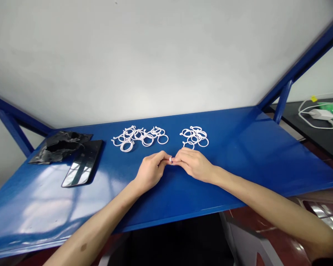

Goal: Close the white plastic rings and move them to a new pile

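Both hands meet fingertip to fingertip over the blue tabletop (pixel 177 199). My left hand (pixel 151 170) and my right hand (pixel 192 163) are each closed in a pinch on a white curtain ring (pixel 170 159). Only a small white knob of that ring shows; the fingers hide the rest. Beyond my left hand lies a loose pile of white curtain rings (pixel 147 139), thin open hoops with small knobs at their ends. A smaller pile of the same rings (pixel 194 137) is just beyond my right hand.
On the left lie a dark phone (pixel 81 164) with a reflective screen and a crumpled black plastic bag (pixel 59 146). Blue frame bars (pixel 283 99) slope up at both sides against a pale wall (pixel 161 59). A white charger with cable (pixel 322 113) rests on a dark surface at right.
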`<state>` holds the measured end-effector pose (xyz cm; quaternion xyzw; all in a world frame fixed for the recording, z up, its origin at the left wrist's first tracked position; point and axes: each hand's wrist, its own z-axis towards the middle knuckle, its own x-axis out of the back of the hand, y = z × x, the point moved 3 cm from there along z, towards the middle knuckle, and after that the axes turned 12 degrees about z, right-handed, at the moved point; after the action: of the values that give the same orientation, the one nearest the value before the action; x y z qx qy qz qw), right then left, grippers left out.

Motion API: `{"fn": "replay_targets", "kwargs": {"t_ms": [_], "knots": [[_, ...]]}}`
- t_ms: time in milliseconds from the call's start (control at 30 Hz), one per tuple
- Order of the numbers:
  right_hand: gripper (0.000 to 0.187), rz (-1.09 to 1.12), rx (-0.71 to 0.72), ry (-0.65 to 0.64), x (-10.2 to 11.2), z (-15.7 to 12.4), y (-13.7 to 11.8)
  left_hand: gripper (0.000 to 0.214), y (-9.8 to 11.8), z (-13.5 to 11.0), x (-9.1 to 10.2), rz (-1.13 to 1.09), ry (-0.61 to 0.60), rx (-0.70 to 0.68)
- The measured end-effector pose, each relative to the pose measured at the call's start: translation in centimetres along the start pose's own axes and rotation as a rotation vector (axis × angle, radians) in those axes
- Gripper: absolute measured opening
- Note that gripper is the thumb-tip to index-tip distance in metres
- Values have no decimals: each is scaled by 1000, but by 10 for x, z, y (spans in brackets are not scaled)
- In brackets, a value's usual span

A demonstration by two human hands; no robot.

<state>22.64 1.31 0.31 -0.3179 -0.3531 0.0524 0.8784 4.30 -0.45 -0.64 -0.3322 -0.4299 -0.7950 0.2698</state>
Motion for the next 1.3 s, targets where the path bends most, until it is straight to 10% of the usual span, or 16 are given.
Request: {"fn": "replay_targets", "kwargs": {"t_ms": [267, 633, 1000, 1300], "knots": [[18, -145, 2, 108, 10, 10, 12, 15, -9, 15, -3, 230, 16, -106], [19, -424, -367, 318, 74, -4, 69, 13, -29, 20, -4, 614, 91, -97], [13, -238, -154, 207, 46, 9, 24, 14, 1, 15, 9, 321, 84, -243], [26, 164, -281, 126, 16, 5, 13, 10, 9, 11, 7, 192, 100, -329]]}}
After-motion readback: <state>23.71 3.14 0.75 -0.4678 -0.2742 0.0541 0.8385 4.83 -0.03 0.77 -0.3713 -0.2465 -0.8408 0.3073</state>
